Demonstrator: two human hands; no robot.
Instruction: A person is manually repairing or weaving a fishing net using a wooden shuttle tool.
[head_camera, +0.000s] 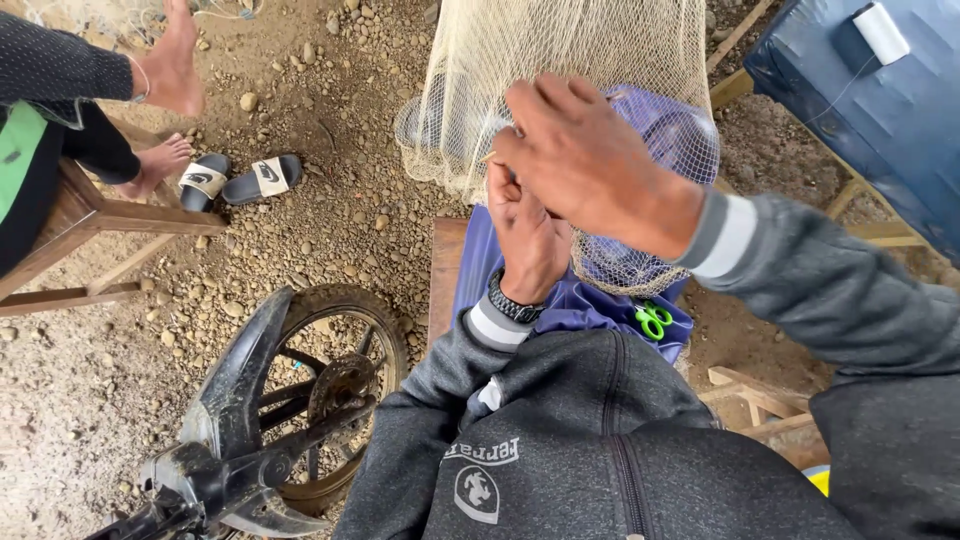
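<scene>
Both hands meet at the lower edge of the net (560, 60), which hangs over the knees: the right hand (585, 160) pinches its mesh from above, and the left hand (528, 235) is closed on it just below. Green scissors (653, 320) lie on the purple cloth (575, 305) near the bench's (445, 270) right edge. A white spool (882, 32) rests on a blue tarp (880, 120) at upper right; sandals (240, 178) lie on the ground beside another person's foot (160, 160).
</scene>
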